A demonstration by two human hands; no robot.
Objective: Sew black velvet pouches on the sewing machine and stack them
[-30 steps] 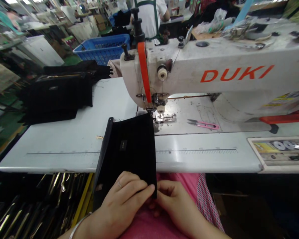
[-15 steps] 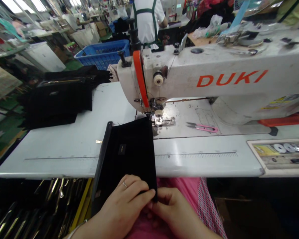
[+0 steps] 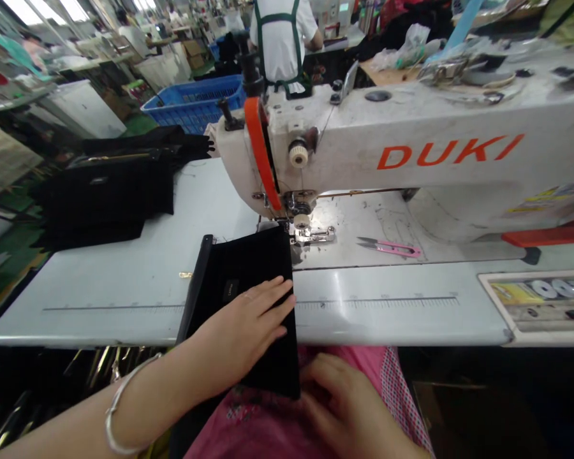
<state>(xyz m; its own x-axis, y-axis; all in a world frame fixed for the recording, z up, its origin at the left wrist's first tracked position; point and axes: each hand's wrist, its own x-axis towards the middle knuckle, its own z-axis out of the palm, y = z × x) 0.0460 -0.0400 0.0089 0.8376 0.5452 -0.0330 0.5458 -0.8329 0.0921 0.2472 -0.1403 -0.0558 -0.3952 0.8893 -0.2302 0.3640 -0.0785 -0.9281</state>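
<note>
A black fabric piece (image 3: pixel 268 255) with a small label lies on the white sewing table, its far corner at the needle area of the sewing machine (image 3: pixel 344 146). My left hand (image 3: pixel 249 325) rests flat on this fabric near its right edge, fingers stretched out. Beside the fabric's near right corner is my right hand (image 3: pixel 339 395), its fingers curled; whether it pinches the edge is hidden. A gold zipper pull (image 3: pixel 185 275) sticks out at the fabric's left side.
Pink thread snips (image 3: pixel 390 247) lie right of the needle. Stacked black pieces (image 3: pixel 105 191) sit on the table's left end. Behind are a blue basket (image 3: pixel 196 102) and a person in a white shirt (image 3: pixel 280 44). A parts tray (image 3: pixel 540 303) is at the right.
My left hand has moved forward from the fabric's near corner and spread flat on it. My right hand has shifted slightly right, and the near corner now shows.
</note>
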